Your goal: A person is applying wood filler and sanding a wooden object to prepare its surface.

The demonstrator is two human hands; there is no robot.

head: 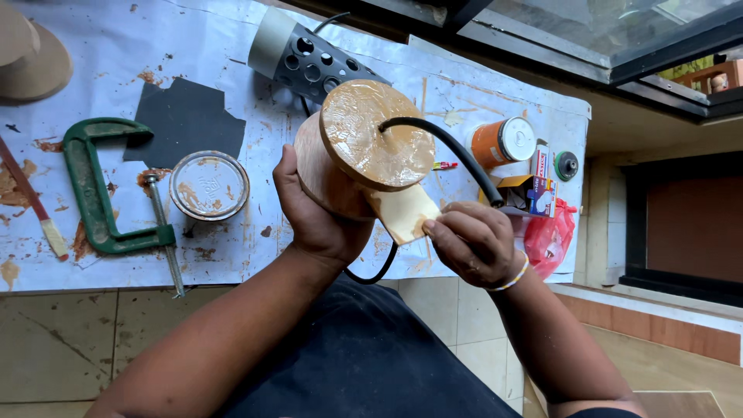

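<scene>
Left grip (317,213) under wooden cylinder (364,147) (glue-smeared)

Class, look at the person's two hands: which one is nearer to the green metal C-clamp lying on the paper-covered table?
Left. The left hand, gripping the round wooden lamp body, sits right of the green metal C-clamp. The right hand is farther right, holding a small wooden scraper.

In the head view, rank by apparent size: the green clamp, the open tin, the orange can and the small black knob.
1. green clamp
2. open tin
3. orange can, though it lies farther off, so this gap is unsure
4. black knob
</scene>
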